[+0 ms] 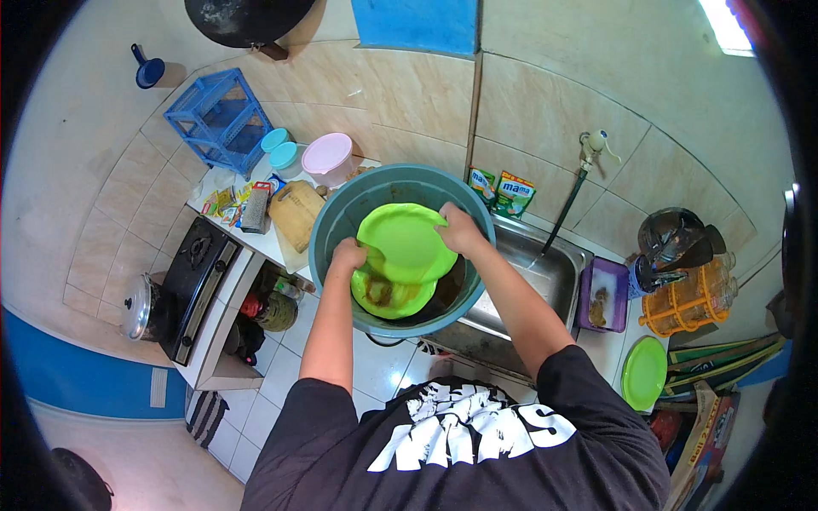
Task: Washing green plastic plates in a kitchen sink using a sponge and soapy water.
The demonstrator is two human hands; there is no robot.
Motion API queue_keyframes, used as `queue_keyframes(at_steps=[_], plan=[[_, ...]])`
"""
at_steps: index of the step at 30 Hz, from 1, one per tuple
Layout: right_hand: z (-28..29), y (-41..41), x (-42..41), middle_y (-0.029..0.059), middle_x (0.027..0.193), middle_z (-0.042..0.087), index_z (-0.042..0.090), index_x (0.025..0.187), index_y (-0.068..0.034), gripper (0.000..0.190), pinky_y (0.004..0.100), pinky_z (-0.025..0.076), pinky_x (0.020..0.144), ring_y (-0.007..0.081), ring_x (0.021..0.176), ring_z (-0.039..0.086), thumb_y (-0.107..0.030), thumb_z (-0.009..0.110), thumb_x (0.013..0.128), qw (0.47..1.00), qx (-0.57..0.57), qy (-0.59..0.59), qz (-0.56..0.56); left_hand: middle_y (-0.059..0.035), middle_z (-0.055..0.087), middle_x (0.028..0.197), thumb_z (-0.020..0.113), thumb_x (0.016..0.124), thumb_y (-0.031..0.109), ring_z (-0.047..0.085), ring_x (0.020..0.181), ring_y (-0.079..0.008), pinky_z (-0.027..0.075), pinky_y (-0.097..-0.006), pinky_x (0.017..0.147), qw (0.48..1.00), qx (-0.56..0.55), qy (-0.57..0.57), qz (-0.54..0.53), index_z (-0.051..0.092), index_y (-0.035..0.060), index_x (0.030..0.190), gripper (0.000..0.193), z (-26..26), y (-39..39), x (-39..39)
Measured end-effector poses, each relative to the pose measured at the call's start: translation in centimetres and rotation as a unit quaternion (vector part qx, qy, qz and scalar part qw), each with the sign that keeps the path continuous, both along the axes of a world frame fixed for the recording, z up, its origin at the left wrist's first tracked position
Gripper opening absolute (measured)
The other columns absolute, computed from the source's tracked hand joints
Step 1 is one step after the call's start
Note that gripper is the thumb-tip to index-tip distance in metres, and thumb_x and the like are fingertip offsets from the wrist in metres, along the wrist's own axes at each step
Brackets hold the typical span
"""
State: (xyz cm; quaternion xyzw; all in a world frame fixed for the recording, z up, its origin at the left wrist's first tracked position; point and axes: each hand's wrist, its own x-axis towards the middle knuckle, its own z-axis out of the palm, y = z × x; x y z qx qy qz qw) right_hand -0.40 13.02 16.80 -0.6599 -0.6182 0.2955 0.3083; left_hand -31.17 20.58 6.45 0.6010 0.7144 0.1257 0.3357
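Note:
Two lime-green plates overlap inside a large grey-green plastic tub (401, 172). My right hand (461, 230) grips the upper right rim of the upper plate (409, 239), thumb over its edge. The lower plate (409, 300) sits partly beneath it and carries a brown mass (378, 290), too blurred to name. My left hand (350, 253) is closed at the upper left edge of the lower plate. By its fingers is a dull olive patch (372, 259) that I cannot make out. Dark liquid or shadow shows in the tub below the plates.
Right of the tub is a steel sink (543, 268) under a tap with a hose (565, 211). A purple basin (602, 297), a glass rack (687, 306) and another green plate (644, 372) stand beyond. Left are a cutting board (297, 216), a grater (256, 207) and a gas stove (199, 281).

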Motion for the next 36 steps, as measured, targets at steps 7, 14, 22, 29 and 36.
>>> queue_keyframes(at_steps=[7,14,22,29,36], plan=[[9.5,-7.0,4.6,0.0236,0.094,0.061,0.049,0.107,-0.003,0.025,0.046,0.049,0.078,0.0448,0.089,0.061,-0.008,0.069,0.092,0.977,0.203,0.058,-0.003,-0.0169,0.064,0.078,0.074,0.091,0.029,0.063,0.075,-0.0196,0.047,-0.0375,0.068,0.966,0.217,-0.127,-0.062,0.062,0.0008,0.092,0.031,16.9,-8.9,6.2],[15.4,-14.5,8.9,0.0168,0.116,0.065,0.057,0.112,-0.003,0.024,0.0442,0.05,0.1,0.0358,0.117,0.062,0.005,0.065,0.09,0.939,0.342,0.0,0.012,-0.0119,0.072,0.117,0.063,0.089,-0.008,0.069,0.104,-0.0182,0.051,-0.0316,0.095,0.85,0.276,-0.378,-0.242,0.059,-0.0027,0.103,0.016,24.5,-14.1,13.7],[15.5,-19.5,13.9,0.0156,0.141,0.054,0.059,0.122,-0.008,0.039,0.0466,0.044,0.111,0.0404,0.136,0.049,0.005,0.068,0.087,0.894,0.414,-0.127,-0.113,-0.0178,0.067,0.101,0.057,0.086,-0.007,0.069,0.097,-0.0275,0.052,-0.0349,0.088,0.828,0.266,-0.349,-0.349,0.058,-0.0002,0.115,0.03,25.2,-18.6,23.2],[2.0,-23.7,19.1,0.0288,0.149,0.043,0.031,0.154,-0.002,0.076,0.0474,0.035,0.116,0.0428,0.139,0.042,-0.016,0.071,0.091,0.923,0.187,-0.105,-0.321,-0.0124,0.062,0.127,0.056,0.1,0.005,0.058,0.116,-0.0177,0.047,-0.0322,0.099,0.856,0.119,-0.46,-0.205,0.049,0.0006,0.139,0.039,13.5,-23.6,28.7],[-10.8,-28.1,19.0,0.0274,0.142,0.054,0.035,0.152,-0.002,0.071,0.0461,0.042,0.11,0.0418,0.131,0.053,-0.018,0.069,0.091,0.944,-0.07,0.083,-0.31,-0.0126,0.057,0.137,0.054,0.099,0.002,0.058,0.124,-0.0252,0.046,-0.0385,0.106,0.756,-0.154,-0.635,0.049,0.045,0.0065,0.143,0.045,5.4,-26.9,29.6]])
